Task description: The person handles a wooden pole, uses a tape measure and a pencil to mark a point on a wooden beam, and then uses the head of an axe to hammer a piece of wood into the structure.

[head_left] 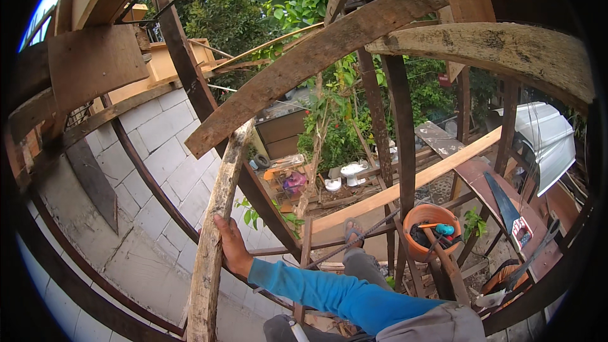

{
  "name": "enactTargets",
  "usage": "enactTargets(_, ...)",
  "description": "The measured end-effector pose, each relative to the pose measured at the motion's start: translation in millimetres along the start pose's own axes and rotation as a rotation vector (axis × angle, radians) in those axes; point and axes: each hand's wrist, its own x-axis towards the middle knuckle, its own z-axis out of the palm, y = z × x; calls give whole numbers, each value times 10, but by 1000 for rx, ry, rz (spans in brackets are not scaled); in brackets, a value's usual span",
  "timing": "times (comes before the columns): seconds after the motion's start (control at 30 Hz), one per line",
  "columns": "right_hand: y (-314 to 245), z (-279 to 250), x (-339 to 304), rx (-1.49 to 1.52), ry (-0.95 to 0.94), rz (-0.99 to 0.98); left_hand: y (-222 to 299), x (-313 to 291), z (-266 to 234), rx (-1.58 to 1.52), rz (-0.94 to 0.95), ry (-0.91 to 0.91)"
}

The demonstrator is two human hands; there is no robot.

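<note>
My right hand, in a blue sleeve, reaches across to the left. It is closed round a rough, weathered wooden beam, thumb on the near side and fingers hidden behind. The beam rises from the lower edge, and its top end meets or overlaps a long brown plank that slants up to the right. Whether the two are joined I cannot tell. My left hand is out of view. Below my arm, one sandalled foot and a bent knee show among the timbers.
An orange bucket of tools hangs or stands at right, beside a handsaw on a reddish board. Dark upright posts surround me. A grey block wall runs left. Far below lie a white toilet bowl and scrap wood.
</note>
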Motion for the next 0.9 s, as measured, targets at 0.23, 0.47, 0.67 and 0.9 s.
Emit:
enactTargets(0.23, -247, 170, -145, 17, -81, 39, 2, 232, -89, 164, 162, 33)
enactTargets(0.47, -279, 406, -33, 59, -178, 36, -71, 366, -63, 170, 231, 80)
enactTargets(0.67, -299, 883, 326, 48, -223, -2, -67, 636, -18, 275, 241, 109)
enactTargets(0.9, -414, 1223, 456, 106, -216, -52, 8, 1077, -2, 69, 222, 98)
